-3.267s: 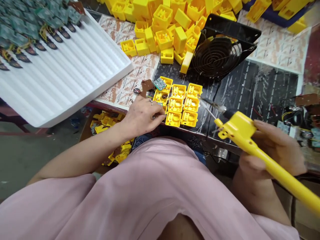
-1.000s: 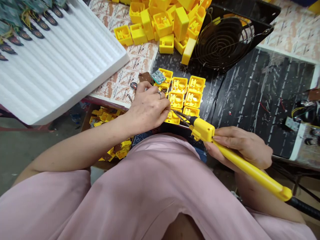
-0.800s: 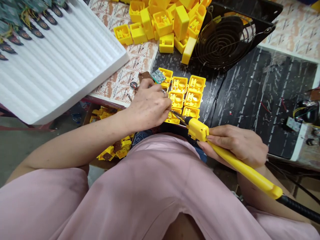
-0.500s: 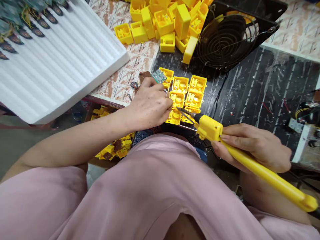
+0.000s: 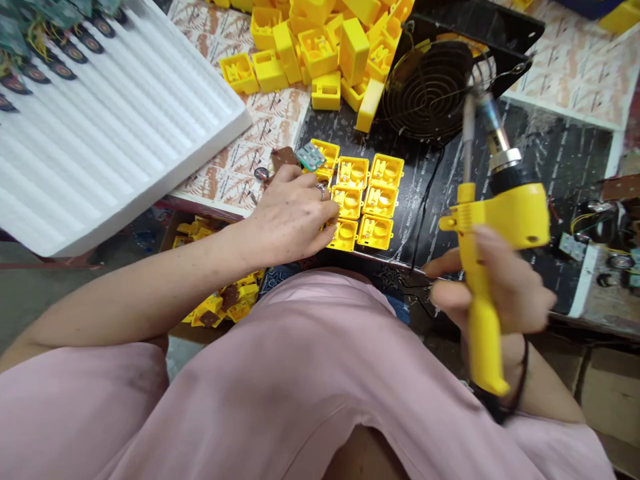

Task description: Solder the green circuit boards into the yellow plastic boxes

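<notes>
My right hand (image 5: 510, 287) grips a yellow soldering gun (image 5: 483, 267), held up with its metal tip pointing away toward the fan; it is blurred by motion. My left hand (image 5: 300, 213) rests at the left side of several small open yellow plastic cases (image 5: 376, 231) set in rows. Its fingers are curled, and their tips are hidden against the cases. A green circuit board (image 5: 311, 157) lies just beyond the knuckles, by a brown board (image 5: 284, 159) and a small round speaker (image 5: 261, 174). Small metal parts show inside the cases.
A black fan (image 5: 427, 93) stands behind the cases, beside a heap of yellow cases (image 5: 320, 53). At left is a ridged white foam tray (image 5: 125, 127) with boards and speakers. Wired parts (image 5: 575, 245) lie at right; a box of yellow pieces (image 5: 220, 307) sits below the table.
My right hand has lifted the soldering gun away from the cases and swung its tip upward, toward the fan. My left hand stays by the cases. The view has shifted slightly.
</notes>
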